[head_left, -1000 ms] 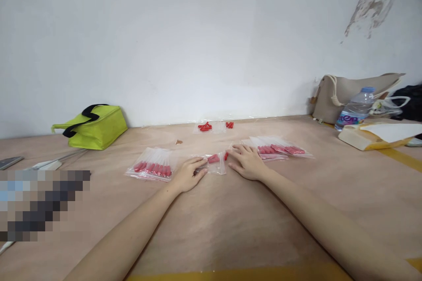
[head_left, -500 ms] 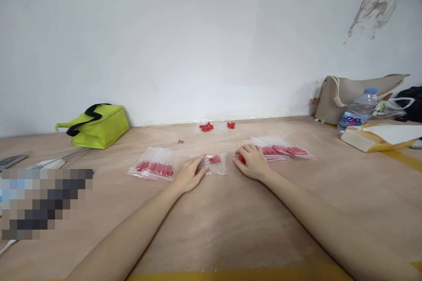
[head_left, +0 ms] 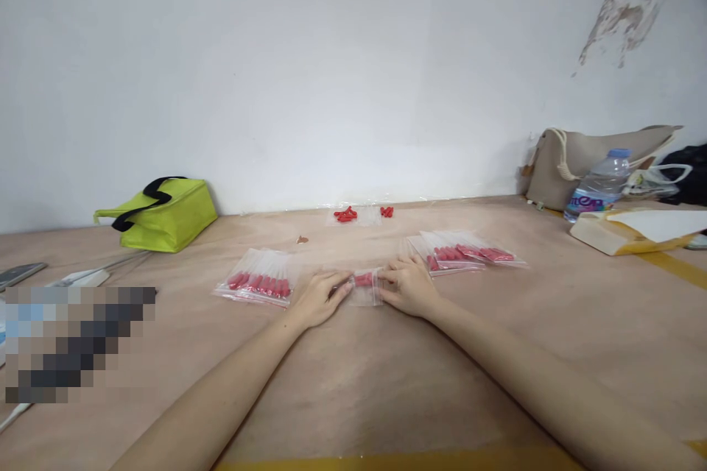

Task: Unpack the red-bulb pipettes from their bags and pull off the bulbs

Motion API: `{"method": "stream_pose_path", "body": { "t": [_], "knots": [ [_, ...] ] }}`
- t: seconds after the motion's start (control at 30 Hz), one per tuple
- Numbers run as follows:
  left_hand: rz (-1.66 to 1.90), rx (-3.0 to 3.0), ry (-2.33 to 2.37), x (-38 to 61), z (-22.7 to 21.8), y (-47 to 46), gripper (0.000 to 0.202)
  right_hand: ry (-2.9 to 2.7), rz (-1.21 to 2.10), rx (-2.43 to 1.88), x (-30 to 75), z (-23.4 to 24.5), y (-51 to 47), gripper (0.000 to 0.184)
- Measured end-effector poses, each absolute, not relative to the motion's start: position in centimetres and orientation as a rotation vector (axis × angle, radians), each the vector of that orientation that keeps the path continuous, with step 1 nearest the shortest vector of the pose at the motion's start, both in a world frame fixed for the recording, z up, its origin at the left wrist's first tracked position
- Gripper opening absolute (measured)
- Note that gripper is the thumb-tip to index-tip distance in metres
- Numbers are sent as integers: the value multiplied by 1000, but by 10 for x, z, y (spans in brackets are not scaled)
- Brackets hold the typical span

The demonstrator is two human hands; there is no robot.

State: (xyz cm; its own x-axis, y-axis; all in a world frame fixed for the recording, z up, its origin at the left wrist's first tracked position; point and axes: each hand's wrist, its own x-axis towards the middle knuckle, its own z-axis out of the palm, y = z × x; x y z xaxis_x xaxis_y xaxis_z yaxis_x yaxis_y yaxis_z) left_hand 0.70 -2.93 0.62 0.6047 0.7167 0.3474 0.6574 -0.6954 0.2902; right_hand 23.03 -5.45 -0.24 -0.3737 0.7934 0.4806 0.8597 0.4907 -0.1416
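Observation:
Between my hands, a small clear zip bag with small red pieces inside lies on the table. My left hand is closed on the bag's left edge, thumb and fingers pinched together. At the opposite edge, my right hand grips the bag with its fingertips. To the left of my left hand is a fanned row of filled zip bags with red pieces. Past my right hand, more filled bags overlap one another.
Loose red pieces lie on a clear bag near the wall, with a smaller red cluster beside it. A lime-green bag stands at left. At right are a water bottle, a beige handbag and an open carton.
My right hand has moved left and nearer, from the right-hand pile to the right edge of the small bag. The bag has shifted slightly toward me; my left hand stays at its left edge.

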Motion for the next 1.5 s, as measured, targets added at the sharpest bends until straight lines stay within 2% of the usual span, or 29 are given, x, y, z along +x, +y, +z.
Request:
{"method": "stream_pose_path", "body": {
  "t": [0.17, 0.6, 0.87, 1.2, 1.33, 1.5],
  "knots": [
    [591, 2736, 1081, 9, 10, -29, 44, -2335, -225, -1448, 223, -3, -53, 41],
    [504, 2724, 1068, 5, 6, -26, 49, -2266, 18, -1419, 225, 3, -54, 30],
    [510, 2720, 1218, 4, 3, -25, 48, -2368, -211, -1447, 231, 16, -64, 21],
    [511, 2785, 1273, 4, 2, -25, 45, -2261, 94, -1431, 231, 13, -62, 14],
    [531, 2800, 1289, 4, 2, -25, 44, -2202, 304, -1384, 232, 12, -61, 16],
    [555, 2768, 1428, 3, -3, -21, 40, -2006, 681, -1277, 247, 22, -50, 8]
  ]
}}
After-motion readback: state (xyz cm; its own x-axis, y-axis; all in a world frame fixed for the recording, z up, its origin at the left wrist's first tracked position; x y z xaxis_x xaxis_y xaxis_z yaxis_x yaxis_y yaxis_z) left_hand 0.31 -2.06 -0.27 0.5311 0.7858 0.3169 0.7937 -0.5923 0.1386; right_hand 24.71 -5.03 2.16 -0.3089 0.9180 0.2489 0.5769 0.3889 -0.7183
